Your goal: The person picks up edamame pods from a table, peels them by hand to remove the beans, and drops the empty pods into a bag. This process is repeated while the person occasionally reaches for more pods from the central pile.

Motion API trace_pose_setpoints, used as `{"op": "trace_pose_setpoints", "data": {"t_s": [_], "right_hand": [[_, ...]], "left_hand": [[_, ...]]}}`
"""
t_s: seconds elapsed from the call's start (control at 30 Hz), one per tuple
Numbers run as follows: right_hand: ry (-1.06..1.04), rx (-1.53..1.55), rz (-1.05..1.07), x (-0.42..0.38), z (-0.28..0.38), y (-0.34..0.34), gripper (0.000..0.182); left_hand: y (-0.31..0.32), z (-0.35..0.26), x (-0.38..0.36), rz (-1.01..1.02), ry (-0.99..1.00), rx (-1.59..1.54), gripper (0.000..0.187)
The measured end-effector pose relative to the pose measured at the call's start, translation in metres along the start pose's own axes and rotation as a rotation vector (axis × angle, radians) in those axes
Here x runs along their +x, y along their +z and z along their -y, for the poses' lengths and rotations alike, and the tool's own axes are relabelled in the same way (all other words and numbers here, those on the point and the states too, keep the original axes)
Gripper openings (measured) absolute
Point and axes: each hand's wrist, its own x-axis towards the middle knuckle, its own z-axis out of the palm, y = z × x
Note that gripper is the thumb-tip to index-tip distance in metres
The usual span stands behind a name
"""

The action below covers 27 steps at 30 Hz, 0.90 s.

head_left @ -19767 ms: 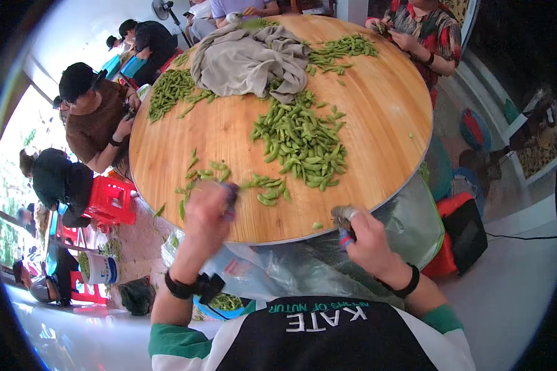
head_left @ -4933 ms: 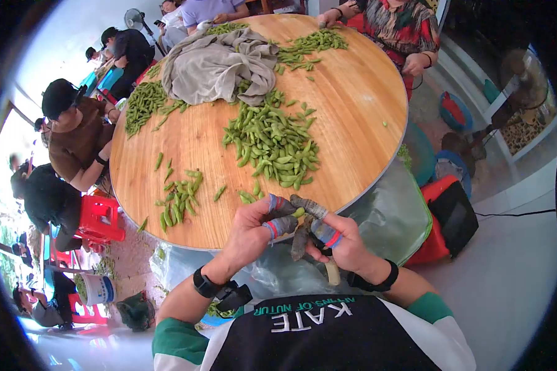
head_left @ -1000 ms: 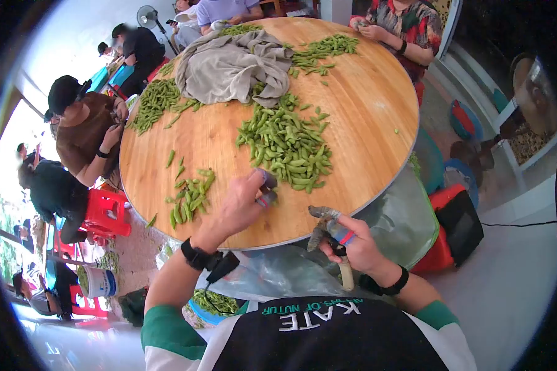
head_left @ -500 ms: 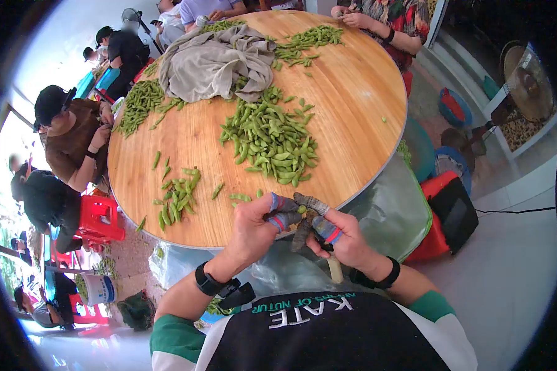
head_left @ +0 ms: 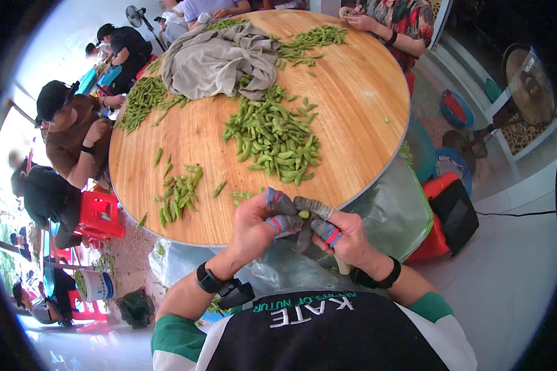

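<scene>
At the near edge of the round wooden table, my left hand [head_left: 259,217] and my right hand [head_left: 345,235] meet with fingers closed. Grey and blue fabric covers sit on the fingertips of both. A small green bean [head_left: 304,214] shows between the fingertips, at the right hand's thumb and finger. Whatever the left fingers pinch is hidden by the covers. Just beyond the hands lies a large heap of green soybean pods [head_left: 275,139]. A smaller group of pods [head_left: 181,195] lies to the left.
A crumpled grey cloth [head_left: 220,62] covers part of the round table [head_left: 359,105]. Clear plastic sheeting [head_left: 377,213] hangs below its near edge. Other people sit around, one person [head_left: 68,136] at the left. Red stools [head_left: 100,213] and a white bucket [head_left: 97,285] stand on the floor.
The green bean between my fingertips shows more plainly, and my left fingers have drawn slightly up and apart from the right ones. The person at the left has raised a hand.
</scene>
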Motion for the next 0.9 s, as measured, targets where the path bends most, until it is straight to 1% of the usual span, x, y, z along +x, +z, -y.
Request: {"op": "trace_pose_setpoints", "data": {"t_s": [0.03,0.07,0.13,0.17,0.23,0.27,0.33,0.37,0.4,0.43,0.47,0.5,0.57,0.63,0.67,0.7,0.73,0.77,0.8,0.83,0.87,0.9], "right_hand": [[0.01,-0.026,0.024,0.001,0.0,-0.002,0.044],[0.011,-0.026,0.027,0.002,0.001,-0.003,0.044],[-0.321,-0.318,0.036,0.003,0.004,-0.003,0.042],[-0.32,-0.317,0.039,0.005,-0.005,-0.004,0.042],[-0.644,-0.468,-0.005,0.01,-0.031,-0.006,0.042],[-0.652,-0.468,0.002,0.01,-0.028,-0.006,0.042],[-0.467,-0.457,-0.043,0.004,-0.024,-0.001,0.042],[-0.47,-0.453,-0.037,0.002,-0.027,-0.001,0.042],[-0.41,-0.436,-0.066,0.001,-0.032,-0.001,0.041],[-0.352,-0.42,-0.095,0.001,-0.034,-0.003,0.04],[-0.356,-0.419,-0.092,0.001,-0.034,-0.003,0.04],[-0.375,-0.402,-0.086,0.0,-0.034,-0.003,0.037],[-0.395,-0.383,-0.084,0.0,-0.033,-0.006,0.035],[-0.103,-0.26,-0.033,-0.005,-0.026,-0.011,0.034],[-0.1,-0.257,-0.036,-0.006,-0.023,-0.011,0.034],[-0.092,-0.187,-0.012,-0.005,-0.018,-0.011,0.034],[-0.091,-0.119,0.013,-0.003,-0.013,-0.011,0.034],[-0.098,-0.119,0.014,-0.001,-0.008,-0.01,0.034],[-0.087,-0.133,0.024,-0.001,-0.004,-0.008,0.035],[-0.073,-0.148,0.034,-0.002,-0.003,-0.007,0.035],[-0.07,-0.153,0.035,-0.002,-0.005,-0.004,0.035],[-0.095,-0.154,0.02,-0.002,-0.009,-0.002,0.034]], "left_hand": [[-0.002,0.0,0.002,0.042,-0.045,-0.098,0.018],[-0.002,-0.001,0.003,0.039,-0.044,-0.099,0.018],[-0.002,-0.003,0.005,0.086,-0.14,-0.339,0.019],[-0.003,-0.002,0.005,0.082,-0.141,-0.34,0.019],[-0.004,0.001,0.003,0.085,-0.228,-0.361,0.023],[0.0,0.003,0.002,0.08,-0.219,-0.358,0.023],[0.015,0.009,-0.002,-0.05,-0.129,-0.087,0.029],[0.013,0.011,-0.003,0.002,-0.17,-0.085,0.032],[0.013,0.011,-0.005,-0.003,-0.167,-0.083,0.032],[0.013,0.011,-0.006,0.007,-0.113,-0.012,0.032],[0.013,0.01,-0.007,0.018,-0.061,0.061,0.031],[0.007,0.008,-0.009,0.015,-0.06,0.064,0.031],[-0.017,-0.003,-0.015,0.103,0.432,1.009,0.033],[-0.036,-0.029,-0.018,-0.175,0.388,1.258,0.032],[-0.05,-0.044,-0.013,-0.255,0.345,1.541,0.027],[-0.058,-0.051,-0.01,-0.359,0.35,1.67,0.025],[-0.062,-0.05,-0.009,-0.364,0.35,1.673,0.025],[-0.067,-0.047,-0.006,-0.316,0.368,1.597,0.025],[-0.071,-0.041,-0.002,-0.264,0.382,1.516,0.026],[-0.074,-0.03,0.004,-0.14,0.504,1.496,0.027],[-0.069,-0.026,0.007,-0.142,0.504,1.491,0.027],[-0.061,-0.022,0.011,-0.056,0.5,1.455,0.026]]}}
